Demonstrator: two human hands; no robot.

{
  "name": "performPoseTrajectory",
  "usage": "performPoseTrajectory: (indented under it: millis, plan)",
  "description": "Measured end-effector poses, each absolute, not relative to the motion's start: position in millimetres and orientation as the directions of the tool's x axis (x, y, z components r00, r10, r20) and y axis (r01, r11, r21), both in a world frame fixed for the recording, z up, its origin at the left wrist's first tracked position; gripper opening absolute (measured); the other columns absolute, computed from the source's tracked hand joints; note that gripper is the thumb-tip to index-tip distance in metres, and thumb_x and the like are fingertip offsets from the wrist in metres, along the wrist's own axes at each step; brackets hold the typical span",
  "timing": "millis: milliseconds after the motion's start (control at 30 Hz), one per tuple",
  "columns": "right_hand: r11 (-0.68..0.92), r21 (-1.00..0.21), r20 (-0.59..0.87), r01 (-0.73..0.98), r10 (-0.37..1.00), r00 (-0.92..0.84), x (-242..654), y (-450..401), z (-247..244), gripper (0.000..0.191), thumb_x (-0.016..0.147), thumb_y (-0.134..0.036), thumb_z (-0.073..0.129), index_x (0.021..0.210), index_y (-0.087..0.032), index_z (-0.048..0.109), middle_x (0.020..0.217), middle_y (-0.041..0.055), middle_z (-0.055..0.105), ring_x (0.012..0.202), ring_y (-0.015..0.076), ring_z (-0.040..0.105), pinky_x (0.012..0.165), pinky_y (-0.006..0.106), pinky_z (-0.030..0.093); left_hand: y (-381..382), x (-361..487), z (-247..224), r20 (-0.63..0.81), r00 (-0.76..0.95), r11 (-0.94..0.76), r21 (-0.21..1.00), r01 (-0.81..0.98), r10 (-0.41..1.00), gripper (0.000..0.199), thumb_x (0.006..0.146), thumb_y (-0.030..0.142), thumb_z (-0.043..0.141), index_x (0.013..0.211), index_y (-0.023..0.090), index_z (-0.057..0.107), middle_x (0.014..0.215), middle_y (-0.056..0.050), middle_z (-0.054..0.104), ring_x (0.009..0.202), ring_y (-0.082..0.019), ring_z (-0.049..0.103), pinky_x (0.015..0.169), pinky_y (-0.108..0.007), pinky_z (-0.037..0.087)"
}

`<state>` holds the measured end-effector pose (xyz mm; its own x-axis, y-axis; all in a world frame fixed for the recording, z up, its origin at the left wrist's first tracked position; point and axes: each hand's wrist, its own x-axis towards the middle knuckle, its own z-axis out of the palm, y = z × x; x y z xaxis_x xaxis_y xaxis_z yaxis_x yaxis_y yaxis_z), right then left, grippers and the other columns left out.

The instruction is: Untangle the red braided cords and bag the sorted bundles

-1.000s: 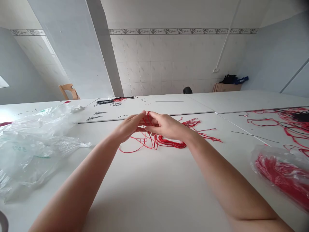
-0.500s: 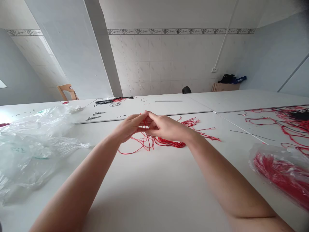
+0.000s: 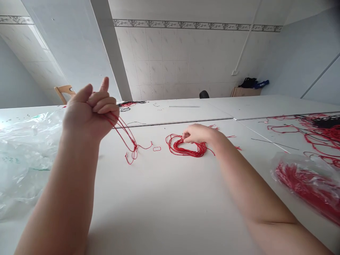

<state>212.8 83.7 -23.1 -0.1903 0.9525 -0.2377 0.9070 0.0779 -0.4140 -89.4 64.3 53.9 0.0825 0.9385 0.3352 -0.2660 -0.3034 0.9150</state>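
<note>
Raised at the left, my left hand point(image 3: 91, 113) has its lower fingers curled round thin red cord point(image 3: 123, 129), with the index finger pointing up. The cord hangs to the right in loops, ending in a knot and loose ends. My right hand point(image 3: 195, 134) is closed over a coiled bundle of red cord point(image 3: 190, 152) on the white table point(image 3: 159, 198); its fingertips meet at the coil's upper edge, and whether they pinch a strand is hidden. Between the two hands lies a small red cord loop point(image 3: 157, 149).
Clear plastic bags point(image 3: 23, 159) cover the left side. A bag of red cord point(image 3: 305, 184) lies at the right, below tangled red and black cords point(image 3: 324, 129). Black and red cords point(image 3: 130, 104) and a thin ruler-like strip point(image 3: 184, 106) lie farther back.
My hands have moved apart. The left went up and left with red cord trailing from it; the right moved right, over the coil. The small red loop now shows between them.
</note>
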Motion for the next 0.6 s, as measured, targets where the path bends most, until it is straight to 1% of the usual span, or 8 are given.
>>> performPoseTrajectory:
  millis: [33,100,200,300,367,433,533,600]
  plan:
    - [0.049,-0.39,-0.28,0.92,0.945,-0.169,210.8,89.1,-30.0,0.007,0.073,-0.026,0.075,0.074,-0.023,0.069,0.078,0.0056,0.066,0.062,0.0186,0.056,0.056,0.031,0.039,61.0,-93.9,56.4,0.339,0.078,-0.306,0.91,-0.279,0.937,0.023,0.09,0.034,0.057,0.111,0.036,0.066,0.048,0.004,0.015,0.05,-0.022,0.029,0.044,-0.034,0.027]
    - [0.026,-0.382,-0.323,0.924,0.933,-0.16,206.8,98.0,-42.9,0.01,0.071,-0.026,0.075,0.068,-0.023,0.066,0.073,0.0042,0.063,0.059,0.0174,0.054,0.054,0.031,0.038,53.8,-97.4,61.2,0.343,0.059,-0.3,0.884,-0.358,0.938,0.028,0.097,0.031,0.049,0.12,0.034,0.064,0.047,0.004,0.017,0.048,-0.022,0.03,0.042,-0.033,0.027]
    - [0.013,-0.369,-0.359,0.929,0.92,-0.155,203.2,105.3,-55.8,0.014,0.069,-0.025,0.076,0.064,-0.022,0.062,0.068,0.0021,0.059,0.057,0.0164,0.052,0.054,0.03,0.037,44.4,-91.1,67.7,0.342,0.046,-0.272,0.813,-0.515,0.938,0.036,0.102,0.02,0.04,0.129,0.032,0.06,0.045,0.006,0.032,0.045,-0.019,0.035,0.039,-0.031,0.032]
    - [0.012,-0.358,-0.375,0.934,0.914,-0.155,202.5,107.7,-61.2,0.016,0.066,-0.021,0.077,0.062,-0.022,0.062,0.066,0.001,0.057,0.056,0.0155,0.051,0.054,0.029,0.036,39.2,-81.0,71.3,0.339,0.068,-0.212,0.719,-0.661,0.938,0.043,0.102,0.012,0.038,0.138,0.028,0.056,0.049,0.007,0.049,0.044,-0.014,0.043,0.039,-0.026,0.041]
    - [0.015,-0.363,-0.371,0.932,0.915,-0.16,201.9,108.4,-63.1,0.013,0.065,-0.019,0.077,0.064,-0.022,0.064,0.066,0.0005,0.058,0.056,0.0148,0.051,0.054,0.028,0.036,38.3,-77.0,71.4,0.323,0.111,-0.142,0.663,-0.735,0.94,0.044,0.103,0.011,0.039,0.141,0.027,0.054,0.05,0.007,0.053,0.044,-0.012,0.047,0.041,-0.022,0.046]
    - [0.017,-0.378,-0.361,0.926,0.918,-0.165,201.1,108.4,-64.4,0.013,0.065,-0.018,0.078,0.065,-0.022,0.066,0.066,0.0003,0.059,0.056,0.0142,0.051,0.054,0.028,0.036,38.3,-75.6,70.3,0.305,0.16,-0.079,0.642,-0.762,0.939,0.042,0.104,0.012,0.038,0.14,0.025,0.057,0.05,0.007,0.053,0.044,-0.011,0.048,0.043,-0.019,0.047]
    - [0.028,-0.434,-0.317,0.901,0.931,-0.182,203.4,105.8,-61.5,0.015,0.065,-0.016,0.078,0.063,-0.021,0.065,0.064,0.0008,0.059,0.056,0.014,0.051,0.054,0.028,0.036,38.9,-74.6,68.9,0.297,0.183,-0.061,0.656,-0.753,0.937,0.036,0.105,0.014,0.038,0.13,0.022,0.062,0.05,0.007,0.053,0.044,-0.008,0.048,0.045,-0.017,0.047]
    - [0.059,-0.509,-0.231,0.859,0.952,-0.202,211.2,101.7,-53.1,0.017,0.067,-0.015,0.078,0.06,-0.019,0.063,0.061,0.0017,0.058,0.055,0.0135,0.051,0.054,0.029,0.036,39.6,-72.6,68.3,0.277,0.183,-0.048,0.659,-0.75,0.943,0.035,0.104,0.015,0.038,0.126,0.022,0.064,0.05,0.006,0.053,0.044,-0.008,0.047,0.045,-0.017,0.046]
